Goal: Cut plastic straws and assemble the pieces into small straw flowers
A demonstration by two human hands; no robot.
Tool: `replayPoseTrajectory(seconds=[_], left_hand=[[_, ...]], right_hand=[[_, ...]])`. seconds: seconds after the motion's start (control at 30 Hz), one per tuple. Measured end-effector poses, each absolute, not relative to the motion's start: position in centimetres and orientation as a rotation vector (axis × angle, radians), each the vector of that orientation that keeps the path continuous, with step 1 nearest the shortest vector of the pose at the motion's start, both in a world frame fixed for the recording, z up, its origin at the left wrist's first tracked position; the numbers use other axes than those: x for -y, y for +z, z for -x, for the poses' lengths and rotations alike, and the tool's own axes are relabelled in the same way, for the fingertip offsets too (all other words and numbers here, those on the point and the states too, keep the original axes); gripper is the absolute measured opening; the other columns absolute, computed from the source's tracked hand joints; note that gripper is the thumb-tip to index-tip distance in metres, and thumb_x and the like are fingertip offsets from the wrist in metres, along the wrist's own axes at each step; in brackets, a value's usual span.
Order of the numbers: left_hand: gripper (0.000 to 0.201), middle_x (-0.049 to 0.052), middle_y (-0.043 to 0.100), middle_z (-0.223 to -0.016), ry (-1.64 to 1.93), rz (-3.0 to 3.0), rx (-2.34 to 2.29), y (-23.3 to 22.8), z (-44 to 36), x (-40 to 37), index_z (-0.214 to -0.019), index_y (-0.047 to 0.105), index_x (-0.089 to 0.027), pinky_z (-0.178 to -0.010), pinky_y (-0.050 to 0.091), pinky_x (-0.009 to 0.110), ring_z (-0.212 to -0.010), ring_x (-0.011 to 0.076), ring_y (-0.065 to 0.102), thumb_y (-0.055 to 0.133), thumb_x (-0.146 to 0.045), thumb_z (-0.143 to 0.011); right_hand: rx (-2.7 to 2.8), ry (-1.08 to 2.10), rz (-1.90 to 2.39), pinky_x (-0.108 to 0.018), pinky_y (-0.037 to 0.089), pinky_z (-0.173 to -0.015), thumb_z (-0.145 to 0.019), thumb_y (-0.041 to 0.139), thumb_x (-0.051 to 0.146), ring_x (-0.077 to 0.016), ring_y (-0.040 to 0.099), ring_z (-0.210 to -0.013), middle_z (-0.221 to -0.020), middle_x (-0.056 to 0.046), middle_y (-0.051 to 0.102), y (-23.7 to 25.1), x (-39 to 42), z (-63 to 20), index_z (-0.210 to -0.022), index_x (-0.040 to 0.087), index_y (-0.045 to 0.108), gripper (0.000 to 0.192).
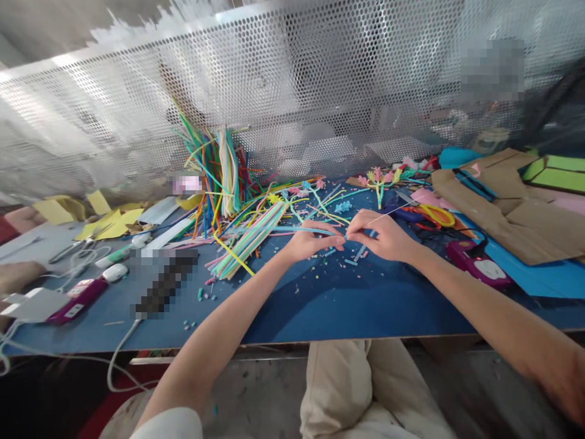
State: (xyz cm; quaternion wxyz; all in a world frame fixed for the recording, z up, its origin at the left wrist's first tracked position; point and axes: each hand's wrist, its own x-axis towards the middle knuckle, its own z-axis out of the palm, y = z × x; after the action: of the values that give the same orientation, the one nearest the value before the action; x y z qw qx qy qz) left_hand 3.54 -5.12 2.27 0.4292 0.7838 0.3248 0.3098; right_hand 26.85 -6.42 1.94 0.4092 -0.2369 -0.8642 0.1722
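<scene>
A: Where are the two hands?

B: Both are in the middle of the frame, above the blue table [329, 305]. The left hand [313, 241] pinches the end of a light blue straw [301, 230] between thumb and fingers. The straw runs from this hand toward the left.

A: And the other one?

B: The right hand [386, 235] is closed on a thin white wire [388, 211] – the wire goes up and to the right from the fingers. The fingertips of both hands almost meet, near the end of the straw.

A: What lies around them?

B: Small cut straw pieces [340, 259] are on the table just under the hands. A bundle of coloured straws [247, 241] lies left of centre. Yellow scissors [434, 214] are just right of the right hand, and brown cardboard [507, 204] fills the right side. Behind all – a perforated metal screen [292, 91].
</scene>
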Motion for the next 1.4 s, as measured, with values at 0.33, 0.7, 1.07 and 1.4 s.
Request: replayPoseTrajectory(seconds=[0.33,0.7,1.07,1.4], left_hand=[[0.03,0.002,0.067,-0.071,0.764,-1.91,-0.748,2.1,-3.9,5.1,-0.081,0.067,-0.016,-0.054,0.04,0.023,-0.056,0.0089,0.054,0.071,-0.046,-0.083],[0.013,-0.002,0.074,-0.079,1.257,-3.181,-0.977,0.7,-3.1,4.6,-0.094,0.07,-0.023,-0.073,0.039,0.03,-0.067,0.0108,0.064,0.057,-0.026,-0.095],[0.017,0.0,0.078,-0.094,1.252,-3.135,-1.15,2.0,-2.2,3.9,-0.102,0.073,-0.026,-0.075,0.038,0.03,-0.081,0.0128,0.071,0.057,-0.033,-0.098],[0.021,0.001,0.077,-0.099,1.064,-3.235,-0.974,3.2,-3.6,4.0,-0.112,0.071,-0.032,-0.08,0.038,0.033,-0.087,0.0156,0.069,0.055,-0.032,-0.099]], right_hand=[[2.113,0.431,0.632,-0.037,0.049,-0.075,-0.096,0.06,0.035,-0.0199,0.06,-0.081,-0.087,-0.004,0.07,1.5,6.9,-26.1,-0.09,0.026,0.069,0.014],[1.571,1.102,0.91,-0.028,0.042,-0.054,-0.086,0.068,0.05,-0.0122,0.052,-0.057,-0.073,-0.001,0.066,-0.8,6.0,-24.3,-0.088,0.02,0.071,0.029],[1.685,0.78,0.831,-0.033,0.051,-0.066,-0.095,0.059,0.042,-0.0161,0.061,-0.068,-0.074,-0.004,0.068,0.9,7.5,-25.0,-0.081,0.02,0.07,0.029],[2.13,-0.04,0.905,-0.042,0.054,-0.092,-0.101,0.047,0.024,-0.0239,0.067,-0.104,-0.112,-0.009,0.074,1.2,5.9,-26.8,-0.122,0.018,0.066,0.029]])
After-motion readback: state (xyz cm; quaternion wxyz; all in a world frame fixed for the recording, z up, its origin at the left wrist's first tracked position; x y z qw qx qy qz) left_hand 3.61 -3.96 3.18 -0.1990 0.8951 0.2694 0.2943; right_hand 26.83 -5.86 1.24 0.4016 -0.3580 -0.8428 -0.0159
